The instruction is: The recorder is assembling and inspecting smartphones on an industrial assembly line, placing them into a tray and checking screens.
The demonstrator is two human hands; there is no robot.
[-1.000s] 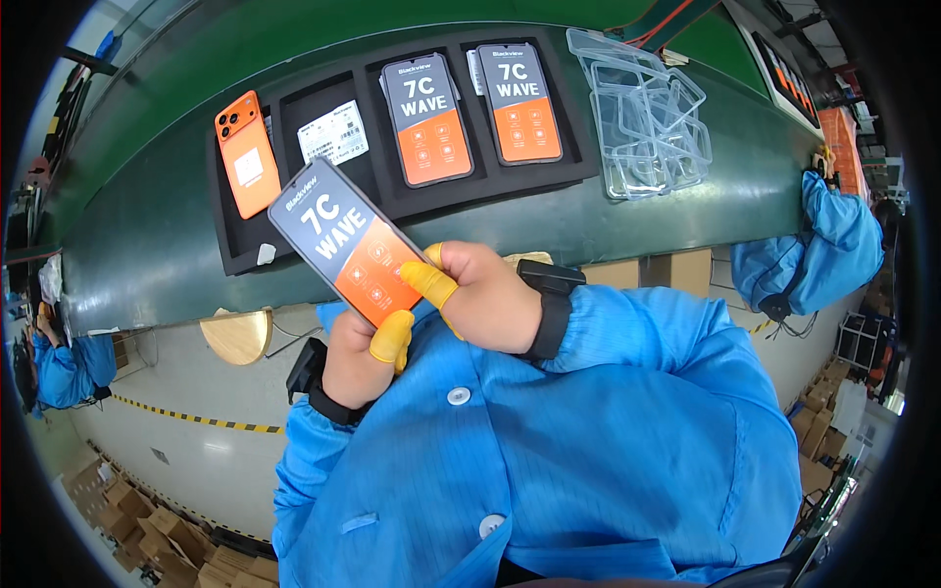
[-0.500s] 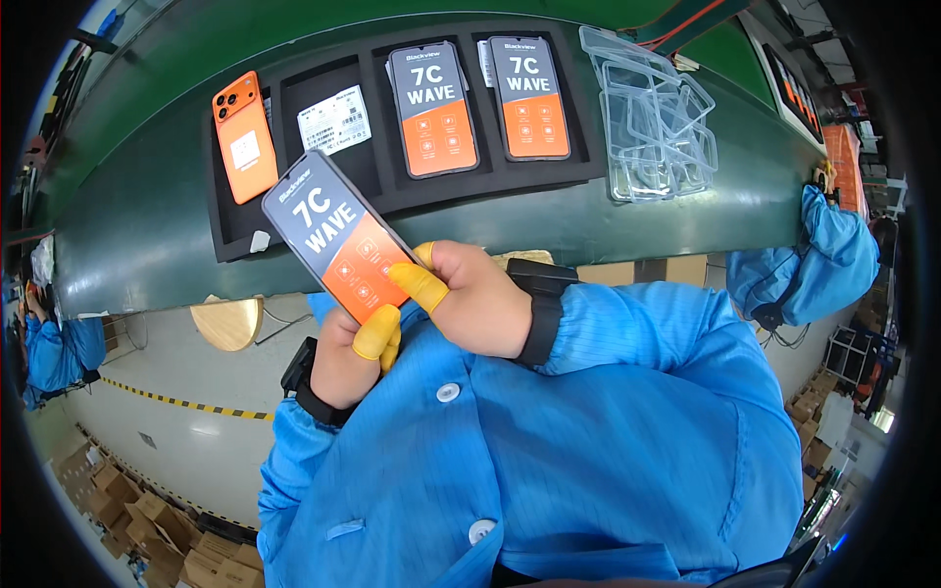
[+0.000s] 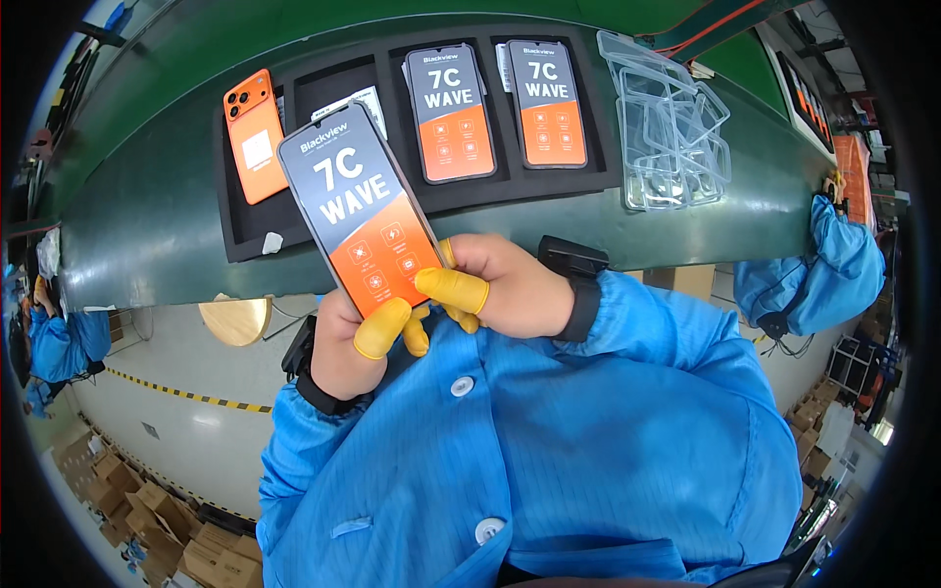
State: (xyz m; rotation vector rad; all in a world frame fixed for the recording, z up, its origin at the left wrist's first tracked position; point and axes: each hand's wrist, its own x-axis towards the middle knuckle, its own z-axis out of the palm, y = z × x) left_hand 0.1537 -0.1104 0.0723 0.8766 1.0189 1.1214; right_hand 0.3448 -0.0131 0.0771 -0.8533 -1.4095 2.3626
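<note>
A smartphone (image 3: pixel 355 191) with a grey and orange printed front is held tilted in front of me, over the near edge of the bench. My left hand (image 3: pixel 355 343) grips its lower left corner, and my right hand (image 3: pixel 500 284) its lower right edge; both wear yellow finger cots and are closed on it. Behind it lies a black foam tray (image 3: pixel 549 191) with compartments. An orange phone (image 3: pixel 255 137) lies back up in the leftmost one. Two phones with the same printed front, one (image 3: pixel 451 113) beside the other (image 3: pixel 549 103), lie in the right compartments. A white label (image 3: pixel 368 103) is partly hidden by the held phone.
Clear plastic cases (image 3: pixel 674 137) are piled right of the tray on the green bench (image 3: pixel 147 216). A white scrap (image 3: pixel 272 242) lies on the tray's front rim. A round stool (image 3: pixel 235 319) stands below the bench. People in blue sleeves (image 3: pixel 814 274) work at either side.
Both hands have brought the phone slightly right and turned it more upright. It covers more of the white label. The view has shifted a little.
</note>
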